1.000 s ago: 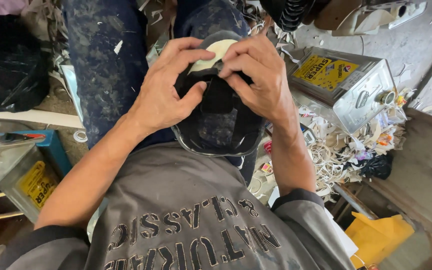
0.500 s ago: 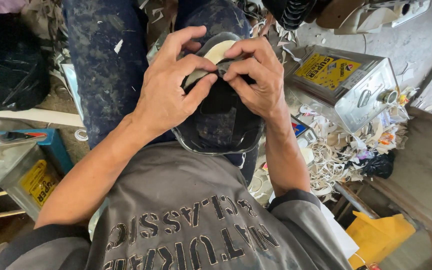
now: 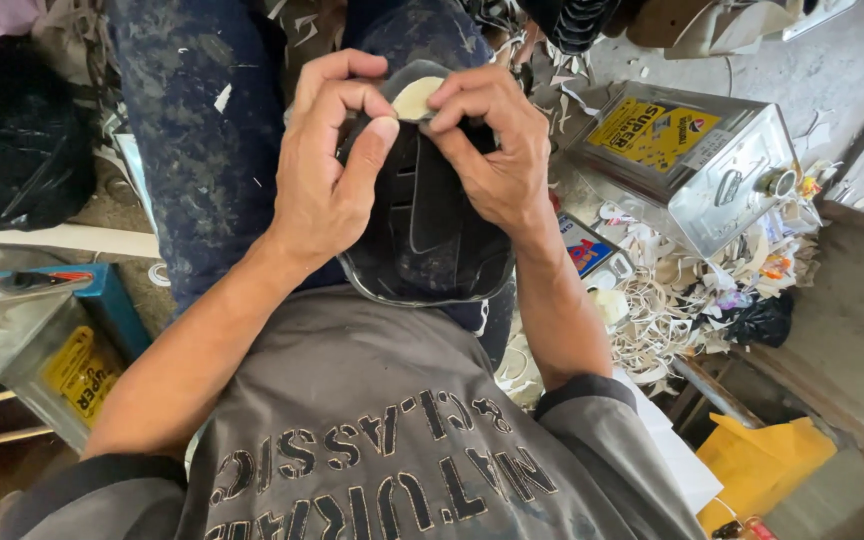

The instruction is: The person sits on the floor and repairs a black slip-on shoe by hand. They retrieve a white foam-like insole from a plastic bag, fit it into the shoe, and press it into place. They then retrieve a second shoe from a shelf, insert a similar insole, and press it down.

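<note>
Both hands point(image 3: 407, 160) shifted slightly, pinching the cream insole point(image 3: 418, 98).

Soft, even daylight; faint shadows; glare on the metal tin point(image 3: 687, 160); sharp focus; wide-angle stretch at edges

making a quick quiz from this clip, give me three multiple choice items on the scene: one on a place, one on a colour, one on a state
1. Where does the square metal can lie?
A. to the person's right
B. on the lap
C. behind the left arm

2. What colour is the shoe piece?
A. white
B. black
C. red

3. What are the left hand and right hand doing?
A. resting apart on the knees
B. both pinching the shoe piece's top edge
C. only one touches it

Answers:
1 A, it sits on the floor at that side.
2 B, its surface is dark throughout.
3 B, fingertips of both meet at the pale patch.
</note>
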